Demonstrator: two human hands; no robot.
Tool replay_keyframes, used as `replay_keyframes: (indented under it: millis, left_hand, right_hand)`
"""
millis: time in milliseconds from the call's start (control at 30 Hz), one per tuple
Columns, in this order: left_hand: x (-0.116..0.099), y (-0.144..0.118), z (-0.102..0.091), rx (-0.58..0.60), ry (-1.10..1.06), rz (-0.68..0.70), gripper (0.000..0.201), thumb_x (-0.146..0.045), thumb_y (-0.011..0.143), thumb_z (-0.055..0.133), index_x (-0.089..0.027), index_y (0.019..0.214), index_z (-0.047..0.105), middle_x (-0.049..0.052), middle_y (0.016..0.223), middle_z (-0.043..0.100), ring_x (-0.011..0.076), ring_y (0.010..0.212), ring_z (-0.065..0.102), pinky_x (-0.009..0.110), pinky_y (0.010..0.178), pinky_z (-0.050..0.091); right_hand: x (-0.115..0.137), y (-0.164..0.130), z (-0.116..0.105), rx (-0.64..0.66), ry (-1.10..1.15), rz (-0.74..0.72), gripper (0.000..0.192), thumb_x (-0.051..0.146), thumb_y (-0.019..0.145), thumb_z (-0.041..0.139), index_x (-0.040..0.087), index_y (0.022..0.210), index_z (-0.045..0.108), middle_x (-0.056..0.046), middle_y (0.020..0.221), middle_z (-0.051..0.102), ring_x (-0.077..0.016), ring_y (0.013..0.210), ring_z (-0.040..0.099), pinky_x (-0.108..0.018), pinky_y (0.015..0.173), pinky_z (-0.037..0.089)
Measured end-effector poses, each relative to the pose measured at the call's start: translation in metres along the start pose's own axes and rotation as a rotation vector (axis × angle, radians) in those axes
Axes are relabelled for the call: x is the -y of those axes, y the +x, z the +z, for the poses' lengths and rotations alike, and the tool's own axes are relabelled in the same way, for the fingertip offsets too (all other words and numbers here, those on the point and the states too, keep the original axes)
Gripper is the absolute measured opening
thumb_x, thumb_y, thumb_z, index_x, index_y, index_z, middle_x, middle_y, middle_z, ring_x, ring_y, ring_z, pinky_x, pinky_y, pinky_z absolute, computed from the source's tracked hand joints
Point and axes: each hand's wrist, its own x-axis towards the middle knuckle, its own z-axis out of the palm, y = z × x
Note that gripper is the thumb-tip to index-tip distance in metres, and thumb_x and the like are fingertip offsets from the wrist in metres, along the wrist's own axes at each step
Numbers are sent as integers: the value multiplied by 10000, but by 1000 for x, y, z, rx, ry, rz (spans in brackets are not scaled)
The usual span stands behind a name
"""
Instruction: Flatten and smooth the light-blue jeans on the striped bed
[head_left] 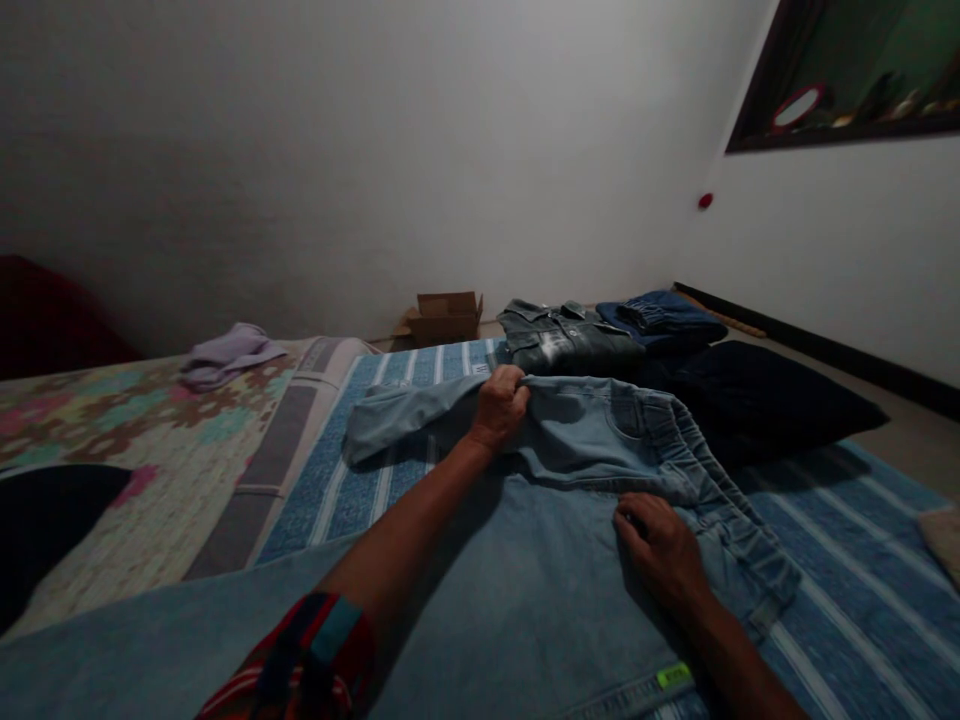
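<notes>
Light blue jeans (495, 560) with a gathered elastic waistband lie spread across the bed, waist to the right. My left hand (501, 405) is closed on the upper edge of the far leg, which is bunched and lifted a little under the fingers. Nearer the waistband, my right hand (660, 548) rests on the jeans with its fingers curled in and the denim at its fingertips. A small yellow-green label (673, 676) shows along the near edge. The end of the near leg runs out of view at the left.
Beyond the jeans lie a folded grey denim shirt (574, 338), folded dark blue jeans (664, 318) and a dark garment (772, 400). A lilac cloth (231, 355) sits on the flowered cover at left. An open cardboard box (448, 318) stands by the wall.
</notes>
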Motion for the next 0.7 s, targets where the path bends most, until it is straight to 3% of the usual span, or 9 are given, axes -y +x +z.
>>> replay_keyframes:
  millis: [200,300,400,467,567,700]
  left_hand:
    - [-14,-68,-30,32,-1,255,140,-150,827,460,-212,897,565,73,1009,644,196,1020,597,328,927,480]
    - [-15,-117,-36,78,11,390,170,-189,877,414,-210,949,566,92,1062,651,179,995,631,275,828,533]
    - [-11,-166,-32,129,53,505,207,-174,889,365,-211,975,550,102,1066,660,143,808,670,213,639,545]
    - [-8,-191,-27,146,68,524,217,-150,887,348,-204,973,540,118,1047,668,148,777,679,205,580,537]
    - [-9,-214,-25,157,80,526,226,-116,885,336,-197,951,536,127,1011,683,157,744,691,209,545,536]
    - [-15,-223,-31,201,103,498,229,-89,876,353,-189,951,545,128,1023,688,166,726,700,222,552,548]
  right_hand:
    - [2,5,-5,-10,176,136,217,392,794,552,217,803,682,-62,890,697,-246,896,614,-389,843,459]
    - [3,7,-13,-14,474,353,314,498,762,611,202,833,688,-60,863,705,-238,849,645,-375,796,496]
    - [1,10,-20,-82,844,558,410,576,743,629,183,856,661,-70,846,720,-231,825,674,-353,752,531]
    - [0,14,-26,-124,966,634,448,603,736,632,177,876,645,-76,822,726,-232,804,688,-342,721,543]
    - [-1,23,-37,-88,1044,691,508,653,751,578,183,937,628,-90,808,729,-255,789,701,-360,666,552]
    - [0,35,-51,-43,1171,786,614,740,800,365,199,935,622,-123,805,726,-291,745,704,-436,626,546]
